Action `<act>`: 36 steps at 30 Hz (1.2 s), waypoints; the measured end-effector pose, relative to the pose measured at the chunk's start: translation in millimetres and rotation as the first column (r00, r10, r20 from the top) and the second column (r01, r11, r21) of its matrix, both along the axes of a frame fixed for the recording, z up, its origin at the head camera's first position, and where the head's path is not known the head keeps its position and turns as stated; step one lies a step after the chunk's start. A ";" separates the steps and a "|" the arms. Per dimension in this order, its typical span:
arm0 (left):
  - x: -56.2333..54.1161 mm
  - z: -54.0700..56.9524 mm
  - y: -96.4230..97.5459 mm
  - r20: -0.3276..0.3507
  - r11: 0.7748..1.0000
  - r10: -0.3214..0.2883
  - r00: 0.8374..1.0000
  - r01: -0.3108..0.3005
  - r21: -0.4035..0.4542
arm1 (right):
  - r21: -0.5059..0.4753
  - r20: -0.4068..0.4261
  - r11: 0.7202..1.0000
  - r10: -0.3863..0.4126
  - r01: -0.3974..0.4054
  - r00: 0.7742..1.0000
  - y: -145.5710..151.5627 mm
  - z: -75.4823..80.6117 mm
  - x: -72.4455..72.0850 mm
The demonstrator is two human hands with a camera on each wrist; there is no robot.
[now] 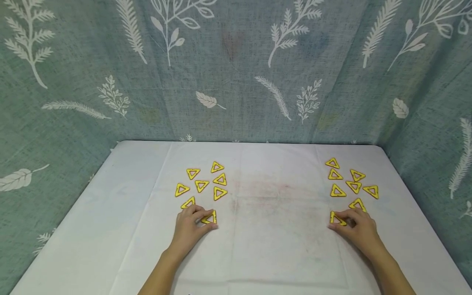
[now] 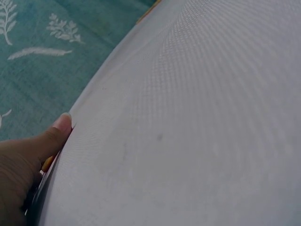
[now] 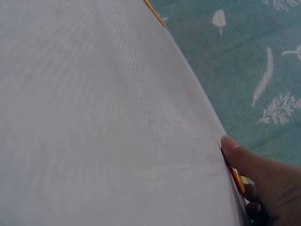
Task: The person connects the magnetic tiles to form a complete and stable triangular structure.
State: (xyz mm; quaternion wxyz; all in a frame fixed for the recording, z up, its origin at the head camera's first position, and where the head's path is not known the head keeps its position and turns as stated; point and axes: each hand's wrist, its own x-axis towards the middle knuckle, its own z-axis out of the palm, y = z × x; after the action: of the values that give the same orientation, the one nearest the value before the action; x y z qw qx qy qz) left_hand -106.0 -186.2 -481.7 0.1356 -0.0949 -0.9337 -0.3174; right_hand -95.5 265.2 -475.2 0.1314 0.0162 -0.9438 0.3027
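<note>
Near the front of the left cluster, my left hand [image 1: 189, 226] pinches a yellow triangular ring [image 1: 215, 217] between thumb and fingers, low over the white tabletop. A sliver of that ring [image 2: 47, 165] shows beneath the thumb [image 2: 56, 132] in the left wrist view. On the other side my right hand [image 1: 359, 229] grips a second yellow triangular ring [image 1: 332, 217], thumb at its near corner and fingers over its far side. Its orange-yellow edge [image 3: 239, 182] is visible by the thumb in the right wrist view. Both rings are partly covered by fingers.
Several like rings [image 1: 201, 185] lie loosely spread beyond my left hand, one partly behind its fingers. Another cluster of rings [image 1: 337, 190] lies beyond my right hand. The white-covered table [image 1: 280, 237] is bounded by a leaf-patterned green cloth [image 1: 236, 102] behind and at both sides.
</note>
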 end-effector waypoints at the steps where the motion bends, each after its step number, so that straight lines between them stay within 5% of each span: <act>1: -0.7 0.4 1.1 -0.001 1.000 -0.004 1.000 0.004 0.000 | 0.002 0.001 1.000 0.003 -0.003 1.000 -0.6 0.0 -0.9; 20: -12.2 8.3 35.0 0.105 1.000 0.006 0.994 -0.008 0.022 | -0.043 -0.004 0.996 0.079 -0.079 0.997 -23.7 1.4 -12.8; 36: -20.2 8.9 69.7 0.097 0.998 -0.042 0.994 0.039 0.039 | -0.054 -0.077 0.985 0.161 -0.165 0.984 -47.9 -0.4 -20.6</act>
State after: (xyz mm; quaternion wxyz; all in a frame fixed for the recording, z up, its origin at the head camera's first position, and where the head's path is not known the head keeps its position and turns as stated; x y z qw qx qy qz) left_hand -126.2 -116.5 -472.8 0.0851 -0.0956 -0.9311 -0.3416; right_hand -116.1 217.3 -475.6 0.1405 0.1004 -0.9245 0.3400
